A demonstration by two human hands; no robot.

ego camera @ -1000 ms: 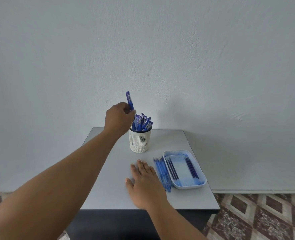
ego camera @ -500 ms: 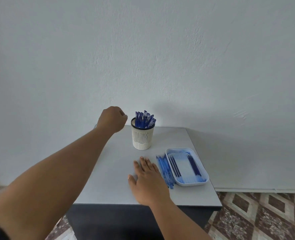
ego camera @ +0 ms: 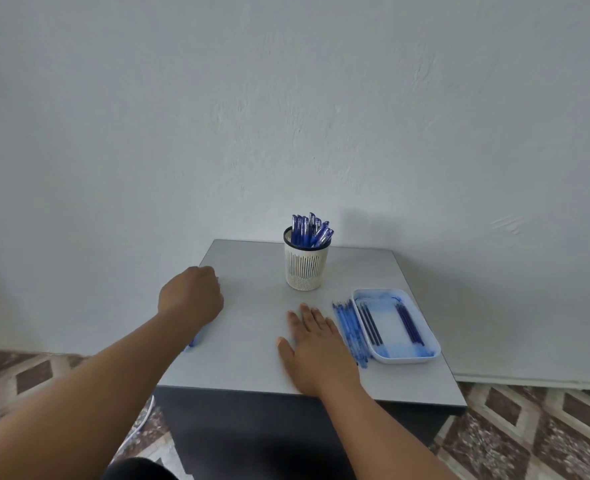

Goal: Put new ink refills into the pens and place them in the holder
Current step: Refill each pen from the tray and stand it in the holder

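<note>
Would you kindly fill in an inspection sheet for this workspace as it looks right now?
Surface: grey table, square top, dark base below.
Job's things: white holder upright at the back, full of blue pens; white tray at the right with dark refills in it; a row of blue pens or refills lies along its left side.
Clutter: nothing seen.
Hands: left hand curled over the table's left part, a bit of blue pen showing under the wrist; right hand flat on the table.
Cables: white cable on the floor, left.
Surroundings: pale wall; patterned floor tiles.
</note>
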